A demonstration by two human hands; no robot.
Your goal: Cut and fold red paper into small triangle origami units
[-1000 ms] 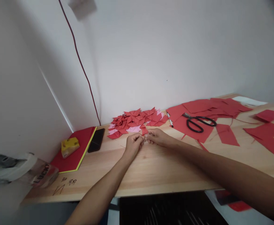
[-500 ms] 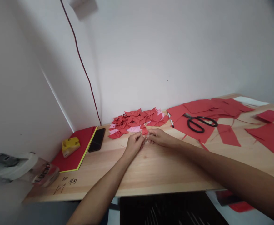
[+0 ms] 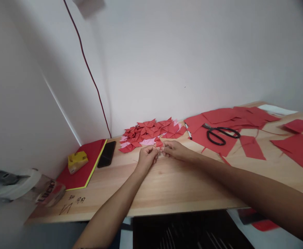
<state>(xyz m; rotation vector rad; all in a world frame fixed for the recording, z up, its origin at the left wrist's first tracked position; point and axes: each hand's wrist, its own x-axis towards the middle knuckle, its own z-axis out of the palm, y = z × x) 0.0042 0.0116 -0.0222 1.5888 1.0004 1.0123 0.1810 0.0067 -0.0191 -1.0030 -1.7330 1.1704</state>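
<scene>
Fingers point(image 3: 168, 150) have shifted slightly since half a second ago; less of the small red piece point(image 3: 159, 143) shows between them. Pale wall point(image 3: 151, 69) behind, wooden table point(image 3: 172, 186) before it; loose red sheets point(image 3: 220, 116) toward the right, a heap of folded red and pink paper point(image 3: 151, 130) along the wall. Left hand point(image 3: 148, 155) and right hand point(image 3: 176, 151) meet just in front of the heap, both pinched narrow on that piece. Judged best: light, even pinch, edges matched before pressing any crease. Piece itself bright red, angular, mostly hidden by fingertips; fold detail too small to tell.
</scene>
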